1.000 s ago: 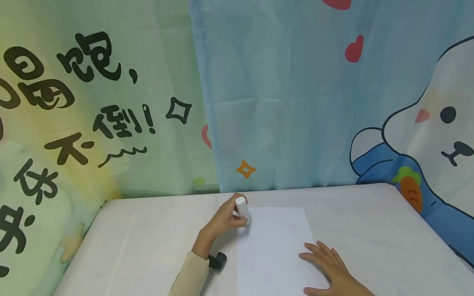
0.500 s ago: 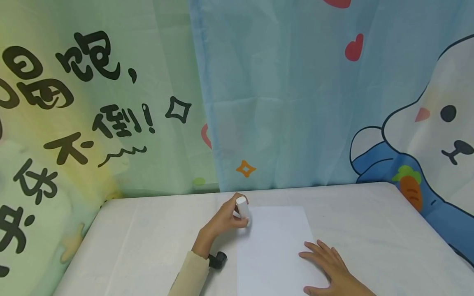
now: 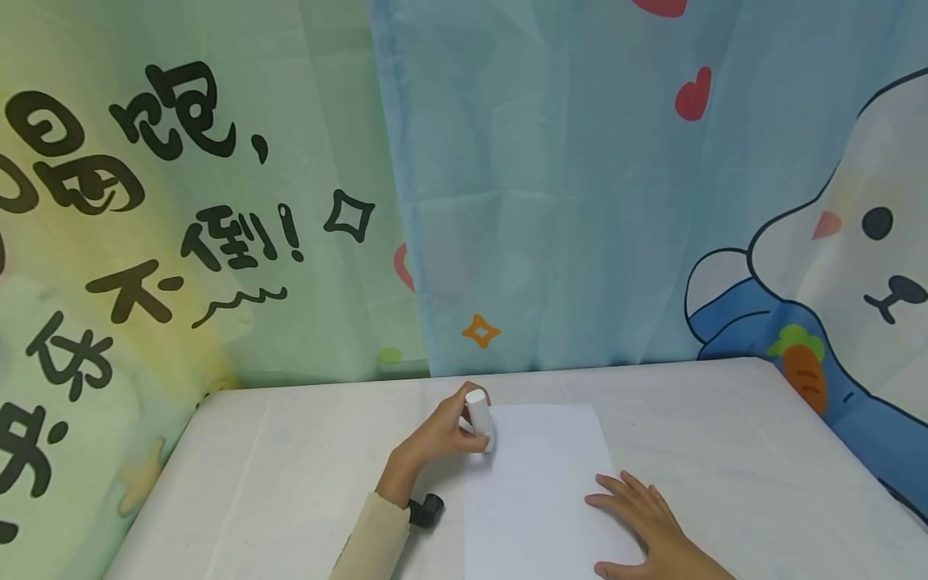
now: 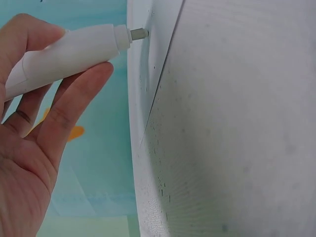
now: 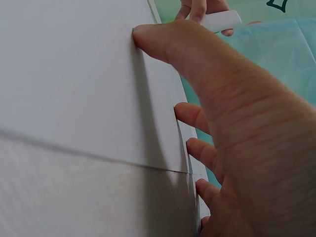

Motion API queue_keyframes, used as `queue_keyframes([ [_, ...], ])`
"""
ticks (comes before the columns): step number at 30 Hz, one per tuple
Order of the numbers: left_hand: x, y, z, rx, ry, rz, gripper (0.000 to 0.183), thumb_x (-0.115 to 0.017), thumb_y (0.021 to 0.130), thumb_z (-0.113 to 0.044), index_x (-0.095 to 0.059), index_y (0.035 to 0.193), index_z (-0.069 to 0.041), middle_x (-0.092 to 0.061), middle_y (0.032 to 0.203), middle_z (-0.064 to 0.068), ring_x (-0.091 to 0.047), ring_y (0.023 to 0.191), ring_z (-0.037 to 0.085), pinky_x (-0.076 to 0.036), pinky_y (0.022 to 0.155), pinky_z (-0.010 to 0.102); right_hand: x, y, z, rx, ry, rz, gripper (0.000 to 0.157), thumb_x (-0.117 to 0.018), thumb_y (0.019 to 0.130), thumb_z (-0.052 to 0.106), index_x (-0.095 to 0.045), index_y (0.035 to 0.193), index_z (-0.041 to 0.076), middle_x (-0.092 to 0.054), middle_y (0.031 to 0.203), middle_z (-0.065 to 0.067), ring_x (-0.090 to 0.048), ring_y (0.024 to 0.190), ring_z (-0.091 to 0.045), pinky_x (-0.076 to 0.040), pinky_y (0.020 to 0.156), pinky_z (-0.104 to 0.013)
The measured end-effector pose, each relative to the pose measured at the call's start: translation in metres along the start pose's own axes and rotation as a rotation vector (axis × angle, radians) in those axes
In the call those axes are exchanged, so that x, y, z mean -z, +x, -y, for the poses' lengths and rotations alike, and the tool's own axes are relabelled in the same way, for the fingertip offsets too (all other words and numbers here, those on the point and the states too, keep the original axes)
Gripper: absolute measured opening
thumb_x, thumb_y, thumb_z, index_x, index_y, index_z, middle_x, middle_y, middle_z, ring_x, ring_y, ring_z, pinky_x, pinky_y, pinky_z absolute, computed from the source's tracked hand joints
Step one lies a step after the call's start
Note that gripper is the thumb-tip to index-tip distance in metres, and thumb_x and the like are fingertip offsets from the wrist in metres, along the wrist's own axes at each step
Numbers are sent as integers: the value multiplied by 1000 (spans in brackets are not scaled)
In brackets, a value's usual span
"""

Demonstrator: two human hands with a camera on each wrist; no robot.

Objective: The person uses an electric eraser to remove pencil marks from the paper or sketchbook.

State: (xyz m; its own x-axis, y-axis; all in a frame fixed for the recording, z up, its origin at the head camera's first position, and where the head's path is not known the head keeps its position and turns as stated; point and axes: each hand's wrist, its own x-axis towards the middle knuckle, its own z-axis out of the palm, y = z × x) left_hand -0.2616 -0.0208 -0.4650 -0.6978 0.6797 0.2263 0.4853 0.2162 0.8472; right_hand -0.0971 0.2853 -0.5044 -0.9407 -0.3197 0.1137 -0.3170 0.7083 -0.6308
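Note:
A thick white marker (image 4: 74,53) with a narrow greyish tip is held between the thumb and fingers of my left hand (image 3: 442,427). Tip down and slightly tilted, it stands at the upper left edge of a white sheet of paper (image 3: 536,491). Whether the tip touches the sheet, I cannot tell. My right hand (image 3: 645,524) rests with spread fingers on the sheet's right edge. In the right wrist view its thumb (image 5: 153,42) lies on the paper, and some fingers reach past the edge onto the table.
A white cloth covers the table (image 3: 304,451) under the paper. Behind its far edge hangs a printed curtain (image 3: 565,201) with black lettering, hearts and a cartoon animal. A small black device (image 3: 426,511) sits on the left wrist.
The left hand and the marker have shifted slightly down and to the right along the paper's upper left edge. The right hand stays in place.

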Motion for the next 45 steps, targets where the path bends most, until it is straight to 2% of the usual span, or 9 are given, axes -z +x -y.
queue_keyframes([
  [5, -2, -3, -1, 4, -31, 28, 44, -68, 79, 4, -44, 115, -2, -57, 92, 9, -55, 76, 5, -53, 67, 20, 0, -2, 1, -35, 18, 34, 68, -80, 72, 42, -55, 130, 15, -41, 143, -20, -16, 134, -39, -7, 100, -79],
  [10, -5, -5, -1, 5, -49, 51, 45, -70, 80, 3, -44, 116, -3, -56, 96, 10, -55, 78, 6, -53, 68, 20, 1, -3, 3, -71, 41, 70, 69, -80, 73, 42, -55, 131, 13, -39, 145, -23, -16, 133, -51, -3, 101, -78],
  [23, -11, -11, -3, 36, -61, 96, 48, -71, 79, 4, -42, 117, -2, -57, 103, 14, -56, 78, 6, -51, 67, 20, -1, -10, 5, -94, 43, 72, 70, -80, 73, 42, -55, 131, 12, -39, 144, -23, -15, 133, -49, -1, 102, -77],
  [30, -13, -15, -3, 64, -75, 94, 51, -73, 80, 1, -42, 120, -4, -56, 107, 12, -56, 82, 9, -51, 68, 21, -1, -13, 6, -65, 48, 64, 69, -80, 73, 41, -55, 131, 13, -40, 144, -23, -16, 131, -49, -1, 102, -78],
  [34, -10, -15, -4, 100, -76, 70, 52, -74, 82, -4, -44, 125, -6, -57, 106, 10, -57, 84, 11, -51, 67, 23, 2, -11, 8, -71, 78, 93, 69, -79, 75, 40, -53, 133, 13, -37, 147, -23, -13, 134, -49, 4, 104, -75],
  [37, -6, -11, -4, 126, -77, 23, 53, -75, 83, -6, -45, 127, -7, -58, 106, 9, -57, 83, 12, -52, 69, 23, 4, -8, 9, -34, 63, 69, 66, -78, 77, 40, -52, 134, 16, -35, 149, -15, 0, 146, -21, 11, 109, -67],
  [39, -3, -9, -3, 136, -80, -7, 53, -75, 84, -7, -45, 128, -5, -58, 106, 10, -56, 83, 12, -52, 71, 23, 3, -6, 9, 27, 27, 14, 65, -79, 77, 39, -53, 133, 18, -36, 148, -12, 5, 144, 0, 13, 113, -60],
  [41, -1, -6, -2, 140, -73, -27, 56, -74, 85, -7, -44, 132, -3, -58, 107, 11, -56, 82, 12, -51, 74, 23, 2, -5, 9, 61, -3, -25, 65, -79, 77, 38, -53, 133, 20, -36, 148, -10, 6, 141, 10, 14, 114, -54],
  [45, 2, -5, -2, 151, -73, -47, 59, -73, 87, -9, -41, 136, 1, -58, 106, 11, -56, 83, 13, -49, 78, 23, 2, -5, 10, 49, -11, -35, 66, -79, 76, 39, -52, 134, 20, -37, 148, -14, -6, 147, -27, 14, 115, -53],
])
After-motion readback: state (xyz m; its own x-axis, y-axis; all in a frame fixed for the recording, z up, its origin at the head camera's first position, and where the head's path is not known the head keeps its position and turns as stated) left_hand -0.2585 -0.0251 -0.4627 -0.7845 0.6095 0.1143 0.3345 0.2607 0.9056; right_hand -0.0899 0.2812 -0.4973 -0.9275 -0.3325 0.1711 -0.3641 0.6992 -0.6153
